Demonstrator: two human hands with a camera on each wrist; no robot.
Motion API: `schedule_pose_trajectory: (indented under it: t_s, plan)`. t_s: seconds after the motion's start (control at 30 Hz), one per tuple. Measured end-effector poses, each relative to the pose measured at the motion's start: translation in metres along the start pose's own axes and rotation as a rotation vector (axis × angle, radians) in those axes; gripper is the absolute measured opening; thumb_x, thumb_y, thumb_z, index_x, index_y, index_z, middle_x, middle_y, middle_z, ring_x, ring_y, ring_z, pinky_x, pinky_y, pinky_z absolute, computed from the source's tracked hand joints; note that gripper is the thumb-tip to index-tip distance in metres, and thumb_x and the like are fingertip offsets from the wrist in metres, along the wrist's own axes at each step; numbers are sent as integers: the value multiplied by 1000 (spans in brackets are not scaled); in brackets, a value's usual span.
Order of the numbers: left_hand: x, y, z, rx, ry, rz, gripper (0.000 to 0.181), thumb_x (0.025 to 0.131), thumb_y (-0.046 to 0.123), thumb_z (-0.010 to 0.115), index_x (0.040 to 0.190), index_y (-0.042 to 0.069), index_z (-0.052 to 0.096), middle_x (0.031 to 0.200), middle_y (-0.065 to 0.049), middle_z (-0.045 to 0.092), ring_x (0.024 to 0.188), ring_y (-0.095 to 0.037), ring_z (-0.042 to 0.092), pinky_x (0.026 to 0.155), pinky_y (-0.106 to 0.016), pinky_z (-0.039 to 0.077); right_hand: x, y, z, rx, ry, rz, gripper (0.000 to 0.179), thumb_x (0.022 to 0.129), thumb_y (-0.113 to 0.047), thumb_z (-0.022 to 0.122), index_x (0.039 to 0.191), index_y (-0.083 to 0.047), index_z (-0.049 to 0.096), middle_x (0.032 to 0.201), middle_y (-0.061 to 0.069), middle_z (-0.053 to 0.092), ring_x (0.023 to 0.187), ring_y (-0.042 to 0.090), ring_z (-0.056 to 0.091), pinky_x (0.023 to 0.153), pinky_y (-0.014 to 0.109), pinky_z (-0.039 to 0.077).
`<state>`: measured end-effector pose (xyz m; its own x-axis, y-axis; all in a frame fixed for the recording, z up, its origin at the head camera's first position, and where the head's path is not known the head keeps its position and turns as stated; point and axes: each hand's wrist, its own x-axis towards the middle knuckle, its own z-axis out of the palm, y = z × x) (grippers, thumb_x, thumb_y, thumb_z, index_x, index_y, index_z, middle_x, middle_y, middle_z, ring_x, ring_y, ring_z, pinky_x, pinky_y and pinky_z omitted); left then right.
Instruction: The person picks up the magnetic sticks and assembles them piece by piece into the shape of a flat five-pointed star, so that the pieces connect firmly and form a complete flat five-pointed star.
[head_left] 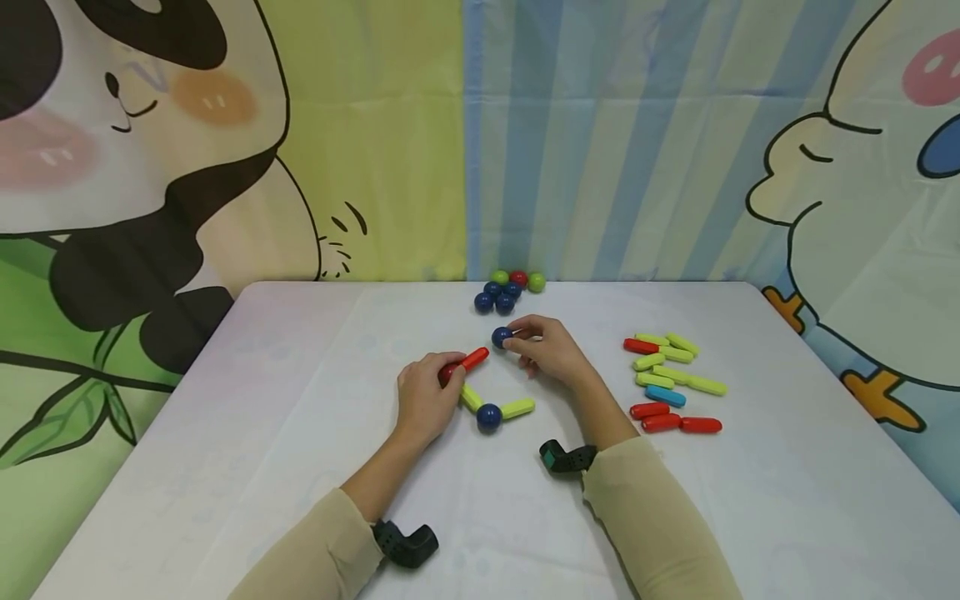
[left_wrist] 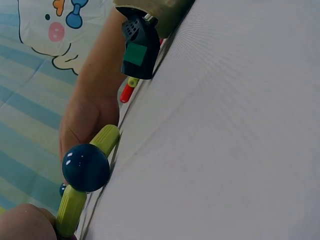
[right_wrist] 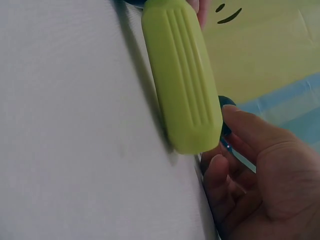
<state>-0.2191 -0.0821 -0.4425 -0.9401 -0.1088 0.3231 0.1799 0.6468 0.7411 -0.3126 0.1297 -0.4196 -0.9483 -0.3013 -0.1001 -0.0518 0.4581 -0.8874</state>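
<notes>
My left hand (head_left: 426, 398) grips a red ball (head_left: 447, 374), part of it hidden by the fingers. From that ball a red rod (head_left: 475, 359) points up and right, and a yellow-green rod (head_left: 471, 397) runs down to a dark blue ball (head_left: 489, 417). A second yellow-green rod (head_left: 518, 407) sticks out of the blue ball's right side; it looms large in the right wrist view (right_wrist: 182, 80). Between thumb and fingers, my right hand (head_left: 551, 348) pinches another dark blue ball (head_left: 501, 337), close to the red rod's free end.
Behind the hands, several balls in blue, green and red cluster near the far edge, among them a green ball (head_left: 536, 282). To the right lie several loose rods: yellow-green, red (head_left: 649, 411) and one blue rod (head_left: 665, 396). Printed curtains (head_left: 600, 142) hang behind the white table (head_left: 247, 433).
</notes>
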Motion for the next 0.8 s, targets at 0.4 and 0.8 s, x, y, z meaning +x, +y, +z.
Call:
schedule_pose_trajectory:
  t_s: [0.4,0.8]
  plan:
    - [-1,3,0,7,-19,-20,28,99,20,65,124,12,74,124,-9,74,119,-29,65,119,-52,30,0,-3,3,-113,-40,-29,38,97,-30,73,131,-14,67,117,10,70,73,19,61,60,28,52]
    - [-1,3,-1,1,-28,-15,29,99,20,65,125,11,73,126,-10,74,122,-30,65,118,-53,30,-1,-5,2,-122,-58,-41,37,97,-28,73,130,-12,67,115,11,69,73,20,61,61,28,52]
